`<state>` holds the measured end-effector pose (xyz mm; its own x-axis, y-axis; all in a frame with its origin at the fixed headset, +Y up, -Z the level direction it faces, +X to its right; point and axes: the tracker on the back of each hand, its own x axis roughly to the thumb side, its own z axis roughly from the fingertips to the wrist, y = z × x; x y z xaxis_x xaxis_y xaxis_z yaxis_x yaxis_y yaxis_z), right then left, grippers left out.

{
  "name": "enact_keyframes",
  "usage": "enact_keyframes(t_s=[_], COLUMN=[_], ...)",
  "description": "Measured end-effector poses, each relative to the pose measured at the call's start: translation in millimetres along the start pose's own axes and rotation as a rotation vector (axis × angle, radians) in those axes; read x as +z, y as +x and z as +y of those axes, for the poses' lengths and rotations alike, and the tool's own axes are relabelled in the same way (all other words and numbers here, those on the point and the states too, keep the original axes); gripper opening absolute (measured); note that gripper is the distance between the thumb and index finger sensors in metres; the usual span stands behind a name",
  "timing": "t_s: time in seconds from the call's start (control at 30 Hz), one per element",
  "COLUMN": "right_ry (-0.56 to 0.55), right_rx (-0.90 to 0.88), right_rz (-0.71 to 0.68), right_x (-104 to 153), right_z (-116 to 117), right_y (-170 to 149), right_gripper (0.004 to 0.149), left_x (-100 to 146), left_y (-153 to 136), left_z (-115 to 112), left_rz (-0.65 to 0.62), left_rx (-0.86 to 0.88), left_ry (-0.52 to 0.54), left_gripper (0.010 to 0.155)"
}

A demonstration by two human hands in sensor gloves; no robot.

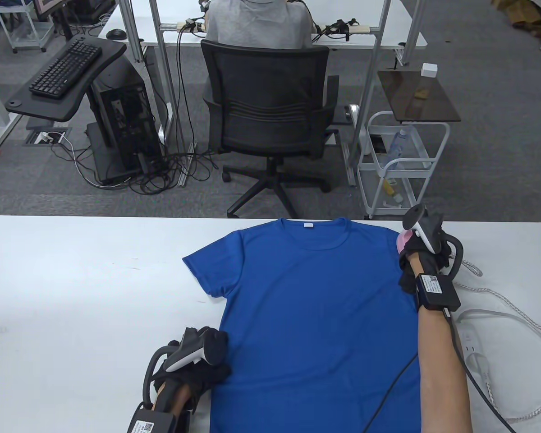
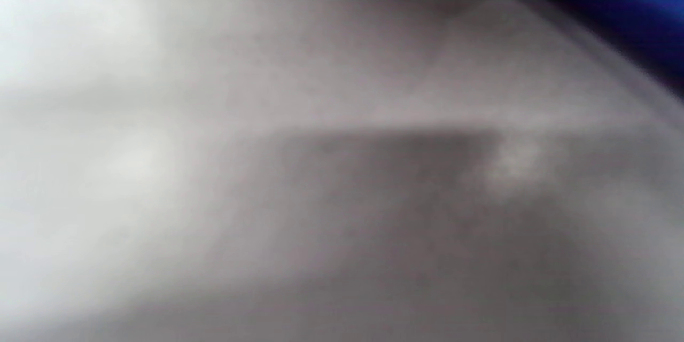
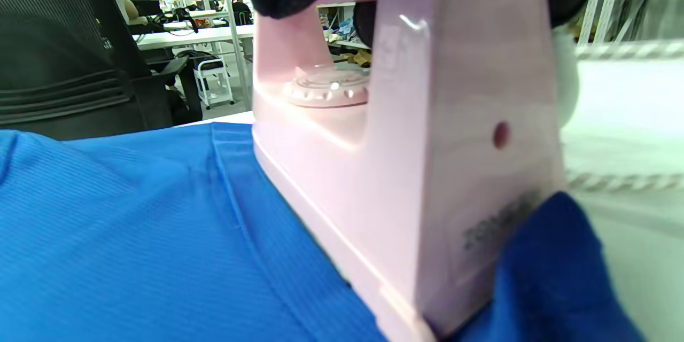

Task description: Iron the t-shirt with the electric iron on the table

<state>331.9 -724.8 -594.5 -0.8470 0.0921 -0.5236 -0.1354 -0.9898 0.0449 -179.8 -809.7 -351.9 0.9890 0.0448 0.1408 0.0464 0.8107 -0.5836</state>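
White laminate makes up the table [image 1: 72,270], and the blue t-shirt [image 1: 315,315] lies flat across its middle, collar at the far edge and hem running off the near edge. The shirt's right sleeve, toward the table's right end, is bunched against the heel of the pink iron [image 3: 406,171]; fabric humps up there in the right wrist view. Pushing on over that hump would likely press in a crease rather than remove one.

The right hand [image 1: 421,252] has its fingers wrapped round the iron's handle, soleplate down on the sleeve near the far edge. Lingering in one spot could scorch or glaze the cloth.

The left hand [image 1: 198,356] rests on the shirt's left edge near the near edge of the table; how far its fingers are curled I cannot tell, as the tracker covers them and its wrist view is blurred. If it is not pinning the cloth, the shirt may drag with the iron.

The braided cord [image 1: 514,315] loops over the right end and could snag.
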Motion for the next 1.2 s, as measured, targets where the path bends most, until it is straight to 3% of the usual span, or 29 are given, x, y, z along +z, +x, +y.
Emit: enact_keyframes(t_s=[0.33,0.63,0.87,1.07,1.2], right_ry=[0.029,0.07,0.031,-0.041,-0.049], right_rx=[0.146,0.126,0.213,0.238,0.168], right_rz=[0.019,-0.013,0.056,-0.01,-0.133], right_x=[-17.9,-19.6,-22.8,-3.4,28.2], right_z=[-6.0,-9.5,-7.9,-28.8,-47.8], right_y=[-18.9,-33.8,-55.0,-44.9,-20.8], right_gripper=[0.072,0.073,0.073,0.072,0.072], left_x=[0.5,1.2,2.3,10.1,10.7], left_y=[0.4,-1.5,-3.5,-14.6,-19.4], left_z=[1.2,1.1,0.7,1.0,-1.4], left_rz=[0.007,-0.004,-0.01,0.008,-0.017], left_rx=[-0.02,-0.029,-0.041,-0.082,-0.073], left_ry=[0.009,0.012,0.013,0.009,0.038], left_gripper=[0.08,0.08,0.081,0.082,0.08])
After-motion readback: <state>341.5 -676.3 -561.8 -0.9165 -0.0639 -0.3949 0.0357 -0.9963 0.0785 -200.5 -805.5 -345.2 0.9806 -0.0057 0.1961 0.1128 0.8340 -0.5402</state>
